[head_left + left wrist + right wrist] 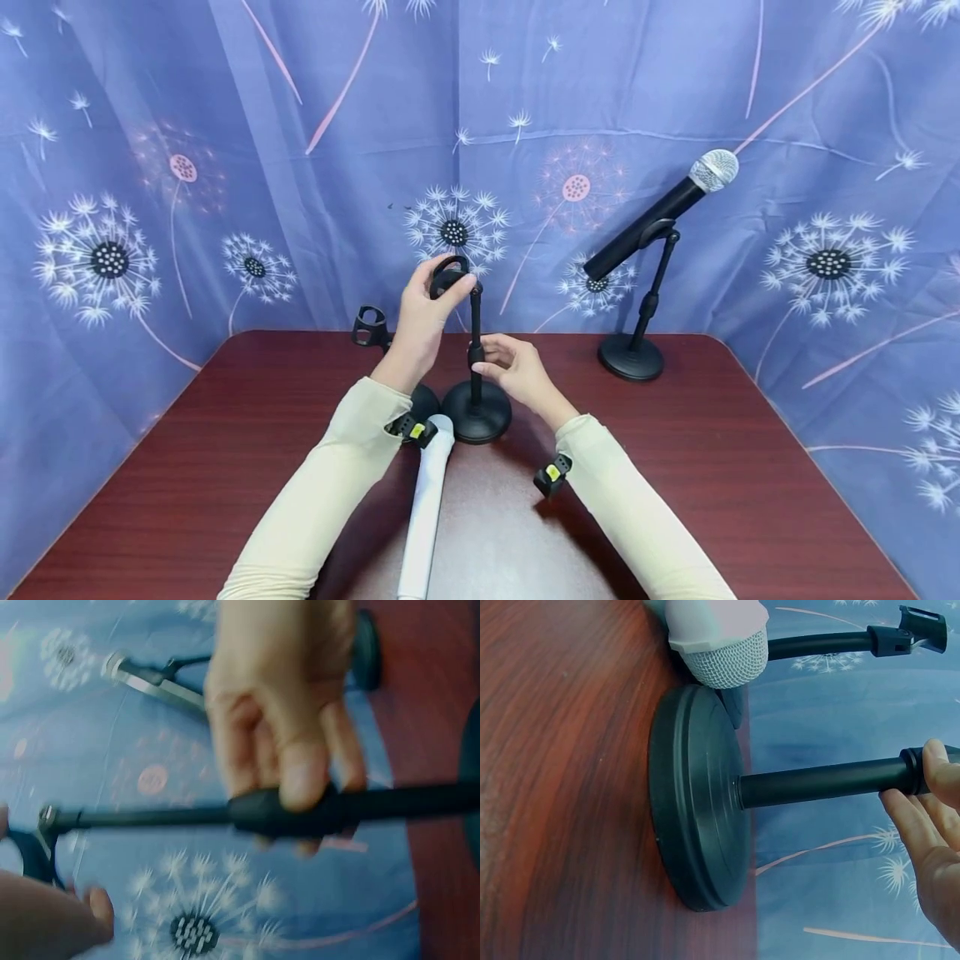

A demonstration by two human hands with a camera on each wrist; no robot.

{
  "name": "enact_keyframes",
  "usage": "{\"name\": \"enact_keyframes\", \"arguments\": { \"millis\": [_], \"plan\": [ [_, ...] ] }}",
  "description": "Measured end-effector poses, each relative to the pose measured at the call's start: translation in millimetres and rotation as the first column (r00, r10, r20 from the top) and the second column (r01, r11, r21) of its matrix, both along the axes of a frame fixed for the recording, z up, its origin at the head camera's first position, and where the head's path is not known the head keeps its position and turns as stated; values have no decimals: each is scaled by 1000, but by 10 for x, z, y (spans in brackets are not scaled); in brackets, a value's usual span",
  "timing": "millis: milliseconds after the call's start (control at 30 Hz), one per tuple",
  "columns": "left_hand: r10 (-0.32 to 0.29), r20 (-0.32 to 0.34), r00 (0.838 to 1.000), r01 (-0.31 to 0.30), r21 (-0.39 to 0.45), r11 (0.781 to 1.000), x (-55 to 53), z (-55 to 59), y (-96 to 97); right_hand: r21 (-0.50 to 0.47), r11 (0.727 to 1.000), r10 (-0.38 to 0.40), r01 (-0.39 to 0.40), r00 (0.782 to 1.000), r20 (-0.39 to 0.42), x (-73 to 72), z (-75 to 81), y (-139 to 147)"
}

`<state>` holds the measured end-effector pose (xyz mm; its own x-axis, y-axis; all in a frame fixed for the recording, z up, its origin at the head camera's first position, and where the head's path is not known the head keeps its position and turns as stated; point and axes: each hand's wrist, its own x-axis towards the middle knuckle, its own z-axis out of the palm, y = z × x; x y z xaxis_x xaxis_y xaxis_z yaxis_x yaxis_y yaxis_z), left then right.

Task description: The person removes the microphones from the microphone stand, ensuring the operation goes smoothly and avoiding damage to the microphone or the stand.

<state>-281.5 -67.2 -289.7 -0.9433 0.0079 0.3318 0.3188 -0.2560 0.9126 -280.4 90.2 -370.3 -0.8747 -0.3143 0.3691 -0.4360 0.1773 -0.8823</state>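
Both hands [422, 321] [521, 372] grip a black stand [476, 329] (left apparently on its clip [442, 284]) on a reddish table [645, 467] before dandelion-print curtains [360, 183].

Head view: leftmost stand [424, 403] (its pole) partly behind left hand [422, 321]

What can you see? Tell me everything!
Curtain: count unclear, flowery blue, behind
Table: one, red-brown, in front
Left stand: one, black, on table
Middle stand: one, black, on table
Right stand: one, black, on table
Black mic: one, black-silver, in right stand
White mic: one, white, lying on table
Sleeves: two, cream, over table
Wrist cameras: two, black-yellow, at sleeve ends
Left hand: one, bare, holding middle stand's top
Right hand: one, bare, holding middle stand's pole
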Motion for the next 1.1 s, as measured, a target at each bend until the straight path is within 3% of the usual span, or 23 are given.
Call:
{"name": "enact_keyframes", "arguments": {
  "millis": [167,333,533,733,1000,1100],
  "plan": [
    [-61,-55,997,54,-120,991,-62,16,-143,-8,1000,-3,3,1000,2,-142,-201,13],
    [-67,-48,997,62,-106,992,-83,5,-164,-8,1000,-6,6,1000,10,-158,-231,14],
    [-74,-66,995,71,-38,997,-91,11,-104,-23,1000,-17,16,1000,-15,-153,-199,67],
    [-59,-86,995,57,-30,998,-84,7,-62,-27,999,-18,18,1000,-13,-180,-179,92],
    [-49,-37,998,42,-160,986,-55,53,-134,-7,1000,-3,3,1000,-9,-10,7,24],
    [-56,-21,998,52,-138,989,-50,58,-152,-9,1000,4,-4,1000,10,-16,-20,10]
  ]
}}
